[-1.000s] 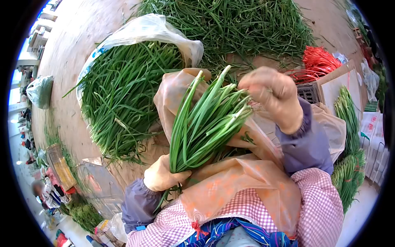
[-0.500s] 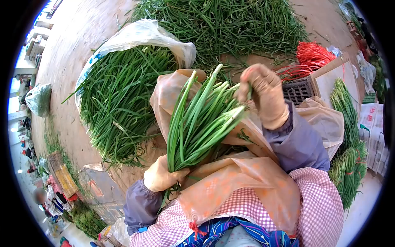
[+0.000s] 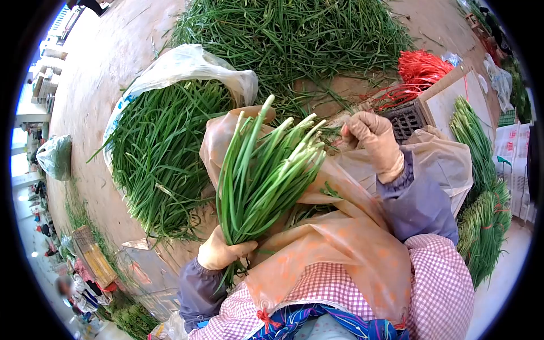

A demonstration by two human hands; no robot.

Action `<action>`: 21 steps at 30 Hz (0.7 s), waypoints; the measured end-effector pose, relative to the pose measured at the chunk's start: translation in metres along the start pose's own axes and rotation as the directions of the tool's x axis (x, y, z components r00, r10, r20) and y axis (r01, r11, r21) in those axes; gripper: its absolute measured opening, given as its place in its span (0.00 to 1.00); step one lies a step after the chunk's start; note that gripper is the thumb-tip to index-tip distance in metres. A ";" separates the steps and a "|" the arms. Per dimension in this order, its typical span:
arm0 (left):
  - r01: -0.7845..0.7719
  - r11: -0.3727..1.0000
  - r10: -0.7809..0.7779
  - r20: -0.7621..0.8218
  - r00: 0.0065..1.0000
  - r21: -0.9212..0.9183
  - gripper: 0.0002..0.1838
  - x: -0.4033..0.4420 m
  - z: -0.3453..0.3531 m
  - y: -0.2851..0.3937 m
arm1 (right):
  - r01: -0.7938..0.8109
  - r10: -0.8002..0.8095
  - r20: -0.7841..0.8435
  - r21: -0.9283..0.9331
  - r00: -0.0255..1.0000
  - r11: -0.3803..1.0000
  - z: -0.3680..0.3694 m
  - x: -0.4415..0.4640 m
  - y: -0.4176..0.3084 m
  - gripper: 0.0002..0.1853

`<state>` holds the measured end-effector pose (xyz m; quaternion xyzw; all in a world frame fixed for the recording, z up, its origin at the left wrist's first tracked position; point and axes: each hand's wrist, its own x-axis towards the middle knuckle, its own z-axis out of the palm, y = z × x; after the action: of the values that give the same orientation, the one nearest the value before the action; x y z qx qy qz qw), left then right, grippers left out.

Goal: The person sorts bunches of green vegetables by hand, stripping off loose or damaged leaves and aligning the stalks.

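Observation:
My left hand, in a tan glove, is wrapped round the leafy lower part of a bunch of garlic chives. The pale stalk ends fan out up and to the right, over my lap. My right hand, gloved too, is closed in a pinch just right of those ends, a small gap away from them. Whatever its fingertips may hold is too small to make out. Beneath the bunch lies a translucent orange-patterned plastic apron over a checked cloth.
A white plastic bag full of chives stands at left. Behind is a large heap of chives. Red ties lie by a dark plastic crate at right. Tied chive bundles stand far right.
My right hand has moved right and down, away from the stalk ends. The bunch has swung slightly left and more upright, still in my left hand. The view has shifted a little.

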<state>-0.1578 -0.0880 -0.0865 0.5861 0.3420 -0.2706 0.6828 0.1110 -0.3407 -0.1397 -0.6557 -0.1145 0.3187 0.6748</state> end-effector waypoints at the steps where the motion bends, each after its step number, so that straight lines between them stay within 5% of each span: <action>1: 0.003 1.000 -0.003 0.001 1.000 -0.021 0.14 0.000 -0.001 -0.002 | -0.001 0.002 -0.017 0.050 1.000 0.999 0.007 -0.007 0.002 0.14; 5: 0.025 0.998 -0.025 0.006 1.000 -0.052 0.15 0.003 -0.001 -0.002 | -0.280 0.235 0.223 0.196 0.946 0.940 0.038 -0.016 -0.036 0.12; 15: 0.004 0.994 0.000 0.034 0.999 -0.106 0.24 0.005 -0.004 -0.005 | -0.315 0.239 0.369 0.162 0.898 0.935 0.047 -0.009 -0.007 0.07; 18: 0.012 0.995 -0.008 0.039 0.999 -0.099 0.25 0.006 -0.002 -0.002 | -0.154 0.063 0.428 0.181 0.902 0.971 0.046 -0.005 0.000 0.09; 21: 0.007 0.994 -0.005 0.019 1.000 -0.107 0.23 0.004 0.002 0.000 | -0.041 0.037 0.465 -0.002 0.884 0.999 0.048 -0.002 -0.017 0.12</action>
<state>-0.1554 -0.0897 -0.0897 0.5451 0.3513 -0.2596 0.7156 0.0866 -0.3017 -0.1169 -0.5596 -0.2583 0.4805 0.6239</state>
